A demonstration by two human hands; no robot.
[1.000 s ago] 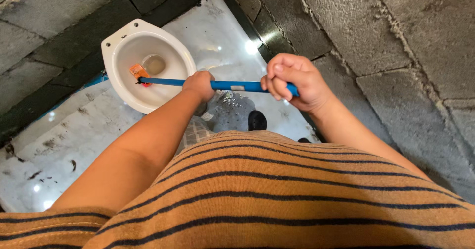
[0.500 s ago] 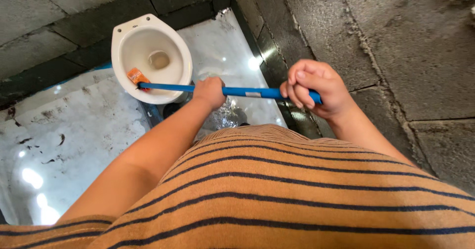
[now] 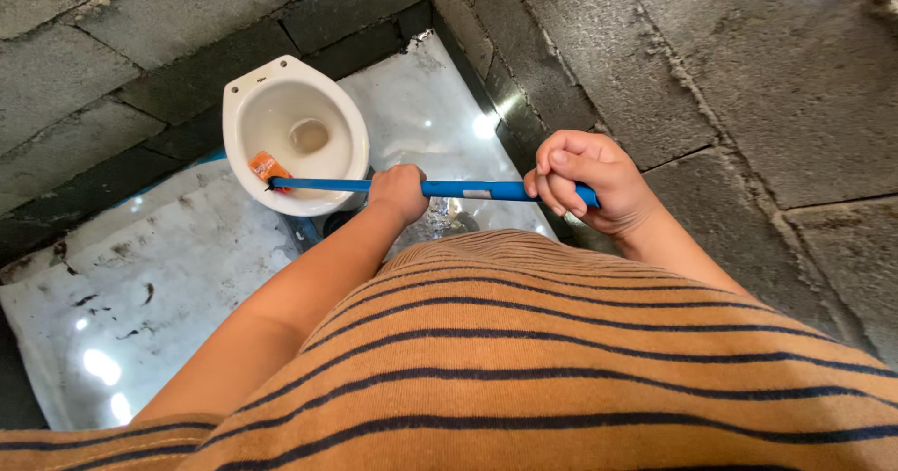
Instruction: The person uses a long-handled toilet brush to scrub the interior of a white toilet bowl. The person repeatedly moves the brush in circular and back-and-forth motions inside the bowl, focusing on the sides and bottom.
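both hands lower on blue brush, toilet bowl nearer

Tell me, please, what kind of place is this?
Most likely a bare, unfinished toilet room: a white toilet bowl stands on a wet pale floor between grey block walls, and both hands hold a blue long-handled brush reaching the bowl.

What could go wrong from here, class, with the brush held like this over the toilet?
The orange brush head rests near the toilet bowl rim, so it could flick dirty water out. The wet floor shines and may be slippery. The right hand grips the blue handle at its very end, so it might slip off.
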